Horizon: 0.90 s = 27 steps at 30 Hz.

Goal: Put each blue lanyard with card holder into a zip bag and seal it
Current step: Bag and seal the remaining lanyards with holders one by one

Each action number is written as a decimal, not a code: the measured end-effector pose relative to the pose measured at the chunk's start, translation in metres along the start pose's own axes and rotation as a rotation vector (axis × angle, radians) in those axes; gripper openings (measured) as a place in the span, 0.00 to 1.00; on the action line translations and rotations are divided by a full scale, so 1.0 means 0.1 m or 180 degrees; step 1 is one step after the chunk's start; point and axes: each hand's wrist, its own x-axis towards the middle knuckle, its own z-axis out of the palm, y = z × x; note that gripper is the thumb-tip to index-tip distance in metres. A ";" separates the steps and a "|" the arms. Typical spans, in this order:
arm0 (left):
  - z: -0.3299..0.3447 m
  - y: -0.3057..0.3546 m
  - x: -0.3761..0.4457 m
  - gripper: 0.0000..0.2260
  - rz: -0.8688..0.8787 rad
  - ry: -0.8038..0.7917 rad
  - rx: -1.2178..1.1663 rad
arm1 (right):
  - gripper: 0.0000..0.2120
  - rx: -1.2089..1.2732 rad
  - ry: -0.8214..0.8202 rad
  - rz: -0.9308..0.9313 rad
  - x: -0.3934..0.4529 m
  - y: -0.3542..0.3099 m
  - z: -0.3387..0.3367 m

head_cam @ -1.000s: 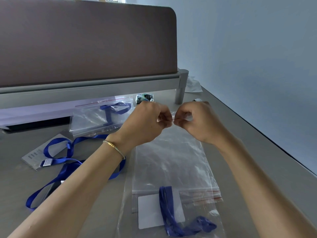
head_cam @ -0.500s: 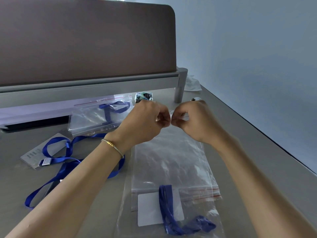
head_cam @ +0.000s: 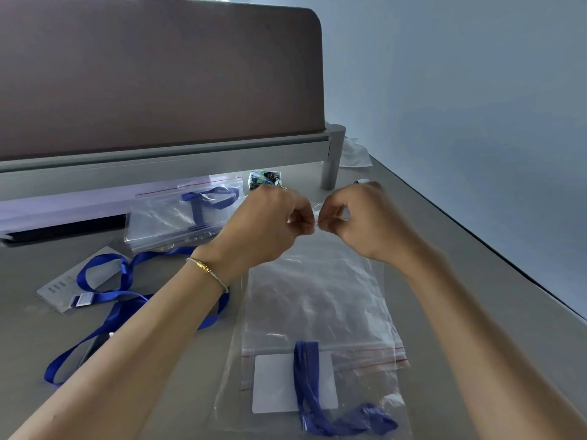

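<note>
Table (head_cam: 422, 255) clutter: brown divider panel (head_cam: 158, 68) at back, filled bags (head_cam: 178, 217) beneath it, loose blue lanyard (head_cam: 104, 281) at left, bagged lanyard (head_cam: 305, 392) nearest the camera. Left hand (head_cam: 263, 227) and right hand (head_cam: 365, 220) each keep a pinch grip on the far edge of a clear zip bag (head_cam: 317, 293), lifted mid-table, crinkled, red-lined strip on its near end.

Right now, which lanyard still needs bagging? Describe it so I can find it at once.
Start at the brown desk partition and come down to the grey desk, left of the person's left hand. There a loose blue lanyard sprawls in loops, clipped to a clear card holder. Unlike the lanyards near it, it lies bare on the desk, not inside a zip bag.
</note>
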 end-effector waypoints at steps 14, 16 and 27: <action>-0.07 -0.12 0.00 0.04 -0.0217 -0.0022 -0.0075 | 0.05 0.0197 0.0055 0.0241 0.00 0.18 -0.02; -0.08 -0.16 0.01 0.04 -0.0236 0.0122 -0.0072 | 0.04 0.0206 0.0090 0.0236 -0.01 0.20 -0.05; -0.06 -0.27 0.02 0.02 -0.0069 -0.0154 -0.0034 | 0.07 0.0213 0.0121 0.0261 -0.02 0.29 0.00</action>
